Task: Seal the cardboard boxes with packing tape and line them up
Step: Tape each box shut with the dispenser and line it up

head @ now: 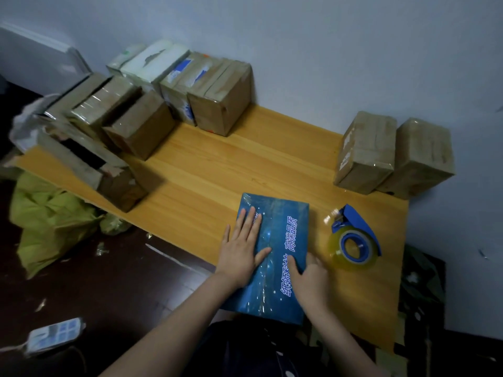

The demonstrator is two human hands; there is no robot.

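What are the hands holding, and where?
Nothing is gripped. The left hand lies flat on top of the blue box; the right hand presses its top near the right edge.

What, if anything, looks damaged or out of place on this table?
The brown box at the left edge of the table stands out: its top flaps gape open with ragged, torn edges, and it sits askew to the taped boxes behind it. The blue box looks intact.
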